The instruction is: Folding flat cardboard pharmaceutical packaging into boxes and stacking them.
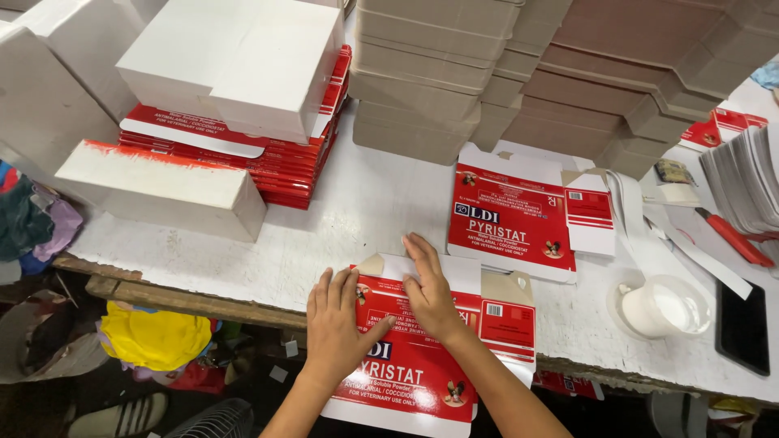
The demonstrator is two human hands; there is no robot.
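A flat red and white carton blank (422, 369) lies at the near edge of the white table (324, 235), partly overhanging it. My left hand (337, 324) presses flat on the blank's left part, fingers spread. Just beside it, my right hand (430, 292) rests palm down over the blank's upper middle, fingers pointing away from me. A second flat red and white blank (519, 219) lies just beyond, to the right.
A pile of red flat blanks (284, 162) with white folded boxes (235, 61) on top stands at back left. Stacks of grey cartons (430, 81) fill the back. At right are a white glue pot (661, 308), a dark phone (742, 328) and a red-handled tool (734, 238).
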